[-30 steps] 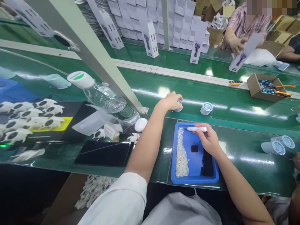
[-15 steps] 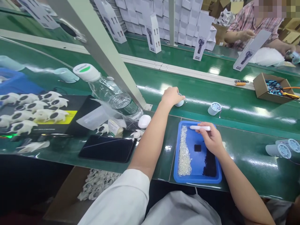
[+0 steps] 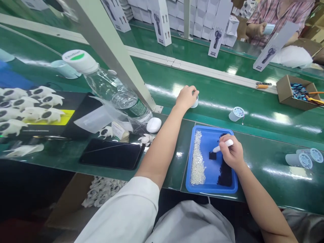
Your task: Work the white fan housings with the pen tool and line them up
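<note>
My left hand point(image 3: 186, 97) reaches out over the green surface, its fingers curled round the top of a light-blue cylindrical part point(image 3: 195, 103) that is mostly hidden. In my right hand point(image 3: 233, 153) is a white pen-shaped tool point(image 3: 223, 145), gripped between thumb and fingers. Its tip is at a small black square point(image 3: 212, 156) in the blue tray point(image 3: 188, 180). Small clear pieces point(image 3: 198, 170) fill the tray's left side, and small black pieces point(image 3: 224, 175) lie along the right. A similar light-blue cylinder point(image 3: 236, 114) with a thin wire stands beyond the tray.
More light-blue cylinders point(image 3: 299, 160) lie at the right. To the left are a water bottle point(image 3: 126, 101), a dark phone point(image 3: 111, 154) and several white bladed parts point(image 3: 45, 114). A metal post point(image 3: 113, 54) rises ahead. A carton point(image 3: 291, 92) stands far right; a person works opposite.
The white tool has moved from the clear pieces at the tray's upper left to the black square, tilting as my right hand turned. My left hand stays at the cylinder.
</note>
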A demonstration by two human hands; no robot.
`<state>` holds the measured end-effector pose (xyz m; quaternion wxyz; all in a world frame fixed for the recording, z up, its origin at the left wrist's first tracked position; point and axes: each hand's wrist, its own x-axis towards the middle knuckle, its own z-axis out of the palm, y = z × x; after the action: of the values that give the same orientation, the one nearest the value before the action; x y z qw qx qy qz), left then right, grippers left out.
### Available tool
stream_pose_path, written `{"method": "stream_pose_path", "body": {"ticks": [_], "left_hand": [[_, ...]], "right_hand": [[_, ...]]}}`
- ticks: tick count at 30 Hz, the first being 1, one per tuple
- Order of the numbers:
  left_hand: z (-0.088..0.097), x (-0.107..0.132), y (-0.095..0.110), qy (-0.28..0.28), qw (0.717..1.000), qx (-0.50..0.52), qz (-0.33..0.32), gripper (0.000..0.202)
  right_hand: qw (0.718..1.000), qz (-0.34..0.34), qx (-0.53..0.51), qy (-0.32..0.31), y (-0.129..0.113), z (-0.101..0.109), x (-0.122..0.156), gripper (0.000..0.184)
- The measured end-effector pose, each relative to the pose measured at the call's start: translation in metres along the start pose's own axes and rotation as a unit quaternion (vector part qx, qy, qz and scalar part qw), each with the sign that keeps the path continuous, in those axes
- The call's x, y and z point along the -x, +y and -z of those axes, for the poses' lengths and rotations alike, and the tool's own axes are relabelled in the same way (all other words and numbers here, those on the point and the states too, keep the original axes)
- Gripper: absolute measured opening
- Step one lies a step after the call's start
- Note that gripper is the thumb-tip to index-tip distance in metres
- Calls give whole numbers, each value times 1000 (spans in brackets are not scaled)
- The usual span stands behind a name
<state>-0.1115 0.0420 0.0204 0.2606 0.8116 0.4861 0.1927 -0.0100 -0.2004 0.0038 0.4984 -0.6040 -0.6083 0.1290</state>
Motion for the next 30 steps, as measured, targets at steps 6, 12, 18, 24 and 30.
{"method": "stream_pose_path", "body": {"ticks": [6, 12, 18, 24, 30], "left_hand": [[4, 3, 1, -75, 997, 0, -9, 43], [11, 6, 9, -45, 998, 28, -15, 49], [23, 3, 26, 48, 984, 171, -16, 22], [37, -1, 38, 34, 940, 338, -15, 40], [37, 9, 45, -38, 817, 576, 2, 34]], "right_hand": [[1000, -15, 23, 6, 1, -1, 0, 24], [1000, -4, 9, 23, 2, 0, 0, 23], [999, -12, 41, -22, 0, -1, 0, 25], [997, 25, 42, -60, -5, 2, 0, 24], [993, 75, 26, -88, -6, 4, 4, 25]]}}
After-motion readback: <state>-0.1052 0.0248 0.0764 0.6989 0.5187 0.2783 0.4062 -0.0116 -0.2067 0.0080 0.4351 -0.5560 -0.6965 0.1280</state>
